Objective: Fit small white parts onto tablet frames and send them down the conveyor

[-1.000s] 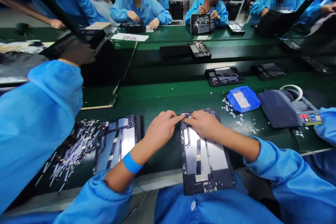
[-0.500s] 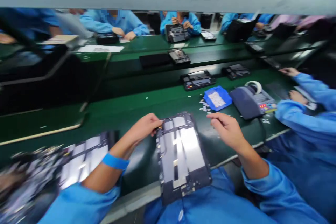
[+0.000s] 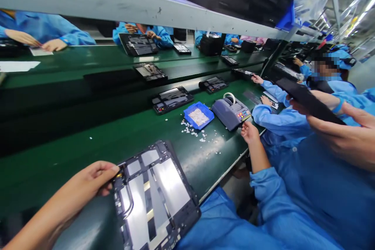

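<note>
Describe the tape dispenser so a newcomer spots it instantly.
Along the near edge of the green workbench, look just beyond the right hand. There sits the dark gray tape dispenser, right of a blue tray of white pieces. Unlike its neighbours, it carries a white tape roll and coloured buttons.

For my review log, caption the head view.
Left hand holding an opened tablet by one corner, right hand at the electronic tape dispenser.

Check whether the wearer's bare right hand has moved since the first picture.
Yes: the right hand went rightward, from the opened black-and-silver tablet to the front end of the grey plastic tape dispenser.
</note>
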`<control>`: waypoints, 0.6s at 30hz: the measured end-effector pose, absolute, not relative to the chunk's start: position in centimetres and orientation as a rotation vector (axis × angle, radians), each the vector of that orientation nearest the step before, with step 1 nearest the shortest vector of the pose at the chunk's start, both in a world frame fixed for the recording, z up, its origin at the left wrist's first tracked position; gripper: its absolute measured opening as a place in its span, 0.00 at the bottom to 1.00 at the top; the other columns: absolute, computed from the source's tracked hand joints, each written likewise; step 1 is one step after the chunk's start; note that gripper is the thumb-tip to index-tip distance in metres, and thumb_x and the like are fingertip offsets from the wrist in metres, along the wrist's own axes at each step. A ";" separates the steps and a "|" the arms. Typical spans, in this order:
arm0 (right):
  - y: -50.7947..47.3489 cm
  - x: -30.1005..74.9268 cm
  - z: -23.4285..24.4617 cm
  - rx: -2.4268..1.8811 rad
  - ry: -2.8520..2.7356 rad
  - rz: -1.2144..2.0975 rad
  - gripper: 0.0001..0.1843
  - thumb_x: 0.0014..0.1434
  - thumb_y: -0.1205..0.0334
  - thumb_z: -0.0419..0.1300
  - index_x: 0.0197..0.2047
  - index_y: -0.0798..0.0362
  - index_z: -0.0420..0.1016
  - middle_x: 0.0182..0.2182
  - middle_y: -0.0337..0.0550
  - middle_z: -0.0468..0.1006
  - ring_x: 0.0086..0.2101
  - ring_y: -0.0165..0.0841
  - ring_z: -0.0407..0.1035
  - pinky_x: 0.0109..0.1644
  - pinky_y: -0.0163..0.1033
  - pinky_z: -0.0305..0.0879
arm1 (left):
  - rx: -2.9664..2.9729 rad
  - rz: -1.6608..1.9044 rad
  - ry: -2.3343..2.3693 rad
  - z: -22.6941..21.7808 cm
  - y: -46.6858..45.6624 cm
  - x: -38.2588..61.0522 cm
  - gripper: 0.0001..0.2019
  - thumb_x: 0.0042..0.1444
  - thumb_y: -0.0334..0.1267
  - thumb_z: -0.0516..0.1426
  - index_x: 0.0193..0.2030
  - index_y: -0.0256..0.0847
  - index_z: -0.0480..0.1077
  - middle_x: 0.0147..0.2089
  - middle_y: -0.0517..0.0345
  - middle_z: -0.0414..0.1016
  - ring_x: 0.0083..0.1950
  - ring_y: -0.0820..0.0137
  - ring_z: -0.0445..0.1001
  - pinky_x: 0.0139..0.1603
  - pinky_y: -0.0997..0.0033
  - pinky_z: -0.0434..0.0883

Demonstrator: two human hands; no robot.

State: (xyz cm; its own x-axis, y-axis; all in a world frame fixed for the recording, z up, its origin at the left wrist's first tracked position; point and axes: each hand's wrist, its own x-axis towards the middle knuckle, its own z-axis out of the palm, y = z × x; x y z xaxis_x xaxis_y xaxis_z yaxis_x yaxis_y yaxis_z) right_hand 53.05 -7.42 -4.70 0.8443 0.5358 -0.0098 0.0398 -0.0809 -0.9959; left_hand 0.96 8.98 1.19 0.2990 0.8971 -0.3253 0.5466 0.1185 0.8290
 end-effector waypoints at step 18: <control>-3.1 23.7 2.1 -1.204 -1.183 1.161 0.11 0.63 0.55 0.63 0.35 0.53 0.81 0.25 0.38 0.79 0.25 0.29 0.70 0.30 0.33 0.66 | 1.109 0.840 0.973 4.4 0.2 8.1 0.12 0.53 0.44 0.64 0.41 0.41 0.72 0.34 0.60 0.75 0.28 0.74 0.69 0.29 0.73 0.69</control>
State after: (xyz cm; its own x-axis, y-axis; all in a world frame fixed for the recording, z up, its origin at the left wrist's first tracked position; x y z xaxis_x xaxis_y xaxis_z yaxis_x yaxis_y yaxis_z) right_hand 23.69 -3.09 2.12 0.0445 0.9987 0.0268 -0.0075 0.0271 -0.9996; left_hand 8.10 0.25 4.36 0.3542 0.9125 -0.2045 -0.0689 0.2436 0.9674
